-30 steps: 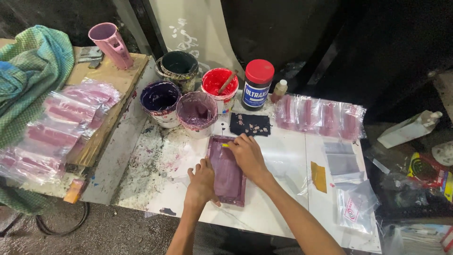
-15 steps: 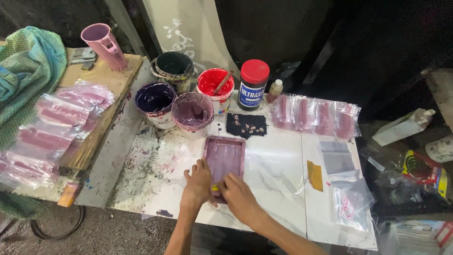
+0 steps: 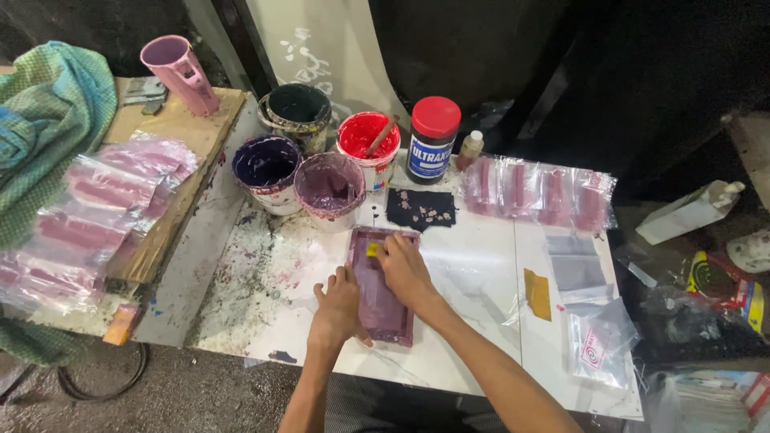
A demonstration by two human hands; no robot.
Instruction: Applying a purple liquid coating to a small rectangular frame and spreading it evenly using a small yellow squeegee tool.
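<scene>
Frame: purple rectangular frame [image 3: 383,289] lying flat on the white table [image 3: 473,321], near its front edge, at centre of view
Left hand: left hand [image 3: 338,305] at 9 o'clock of the frame, palm down, fingers loosely spread, resting on the frame's left rim and the table beside it; it grips nothing, only presses
Right hand: right hand [image 3: 405,269] on the frame's upper half, fingers curled down, fingertips pinching a small yellow piece [image 3: 372,249] at the frame's 11 o'clock corner; how tightly cannot be told
Pots: purple pot [image 3: 266,167] and mauve pot [image 3: 330,186] at 11 o'clock of the frame; dark pot [image 3: 298,111] behind them; red pot [image 3: 368,144] with a stick in it at 12 o'clock
Jar: red-capped jar [image 3: 431,140] at 1 o'clock, a small bottle [image 3: 470,149] just beside it
Dark patch: black cloth [image 3: 420,210] flecked with pale bits, just beyond the frame at 12 o'clock
Bags: clear bags with pink strips [image 3: 537,191] at 2 o'clock; more on the board [image 3: 112,200] at 9 o'clock
Doing it well (judgement): keep the left hand's weight steady so the frame cannot slide on the smooth top; work the yellow piece with even, flat pressure across the frame, and keep the wrist clear of the wet pots beyond
</scene>
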